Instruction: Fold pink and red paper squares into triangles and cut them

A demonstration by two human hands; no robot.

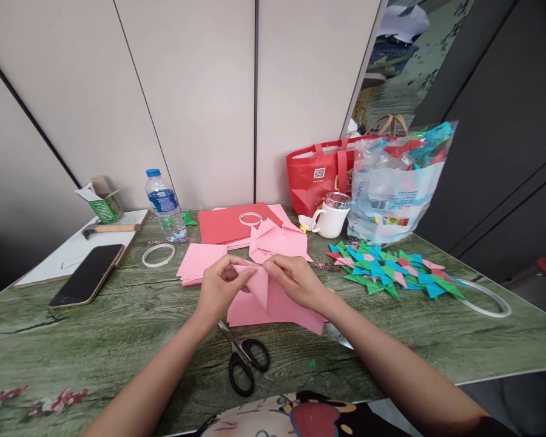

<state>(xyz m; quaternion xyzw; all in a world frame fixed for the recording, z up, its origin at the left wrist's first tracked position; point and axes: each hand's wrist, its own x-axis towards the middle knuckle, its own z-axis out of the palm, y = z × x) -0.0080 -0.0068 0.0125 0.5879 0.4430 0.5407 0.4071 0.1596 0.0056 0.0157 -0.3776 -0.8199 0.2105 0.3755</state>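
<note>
Both hands hold one folded pink paper piece (260, 283) above the green table (118, 328). My left hand (221, 285) pinches its left edge with fingers curled. My right hand (295, 280) pinches the top right corner. Under the hands lies a small stack of pink sheets (277, 309). Black-handled scissors (244, 358) lie just in front of my left wrist.
More pink sheets (195, 261) and a red sheet pile (227, 224) with a tape ring (250, 218) lie behind. Folded coloured triangles (391, 273), a white mug (331, 217), a plastic bag (395, 188), red bag (318, 173), water bottle (165, 206), tape roll (158, 255) and phone (88, 274) surround them.
</note>
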